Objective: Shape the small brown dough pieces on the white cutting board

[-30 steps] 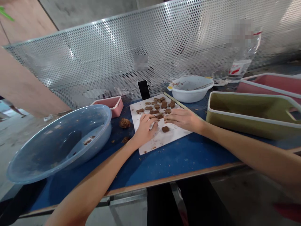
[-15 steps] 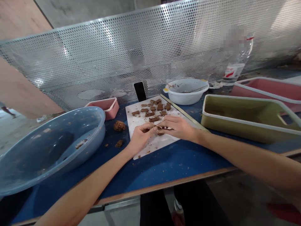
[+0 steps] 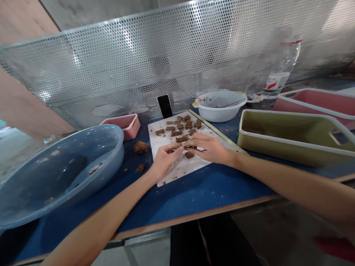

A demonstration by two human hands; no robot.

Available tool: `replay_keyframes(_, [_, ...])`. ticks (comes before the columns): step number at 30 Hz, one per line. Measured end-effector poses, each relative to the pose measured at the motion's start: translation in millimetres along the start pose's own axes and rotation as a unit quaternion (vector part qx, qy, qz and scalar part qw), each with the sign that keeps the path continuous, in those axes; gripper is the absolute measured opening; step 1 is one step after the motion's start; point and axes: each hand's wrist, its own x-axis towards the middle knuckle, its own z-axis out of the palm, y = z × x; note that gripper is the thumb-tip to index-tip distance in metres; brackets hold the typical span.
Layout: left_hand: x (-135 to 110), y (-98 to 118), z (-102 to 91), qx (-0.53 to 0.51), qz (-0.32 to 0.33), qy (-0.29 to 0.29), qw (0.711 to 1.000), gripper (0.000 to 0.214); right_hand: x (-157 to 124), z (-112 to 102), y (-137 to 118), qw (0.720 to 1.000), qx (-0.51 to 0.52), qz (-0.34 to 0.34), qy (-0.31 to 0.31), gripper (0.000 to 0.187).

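At the centre of the frame, I am watching the left hand [image 3: 165,158] and the right hand [image 3: 212,148] meeting over a white board [image 3: 177,170] that is lying on the blue table [image 3: 199,194]. The right hand is pinching a small brown piece [image 3: 190,147] between thumb and fingers, holding it just above the board's middle. The left hand is curling its fingers toward that piece, with its heel resting on the board; I am not able to tell whether its tips are gripping the piece or only touching it. Just below the pinch, a loose bit [image 3: 189,154] is lying flat on the board, and a cluster [image 3: 180,127] of similar brown cuts is sitting along the board's upper part. Left of the board, a brown lump [image 3: 141,147] is resting on the table, and a big blue basin [image 3: 91,173] is filling the left of the frame, with a pink box [image 3: 126,123] above it. A phone [image 3: 164,106] is leaning upright behind the board, a white bowl [image 3: 222,111] is standing upper right of it, and a green tray [image 3: 291,151] is lying at the right.
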Motion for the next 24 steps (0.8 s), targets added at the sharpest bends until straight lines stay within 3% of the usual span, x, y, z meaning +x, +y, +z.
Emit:
replay_keyframes(14, [1.2, 3.2, 0.2, 0.025, -0.010, 0.025, 0.999, 0.042, -2.7, 9.1, -0.1, 0.996, 0.041, 0.077, 0.031, 0.015])
replay_keyframes(24, [2.0, 4.0, -2.4, 0.040, -0.012, 0.017, 0.999, 0.043, 1.1, 8.0, -0.4, 0.996, 0.053, 0.061, 0.041, 0.017])
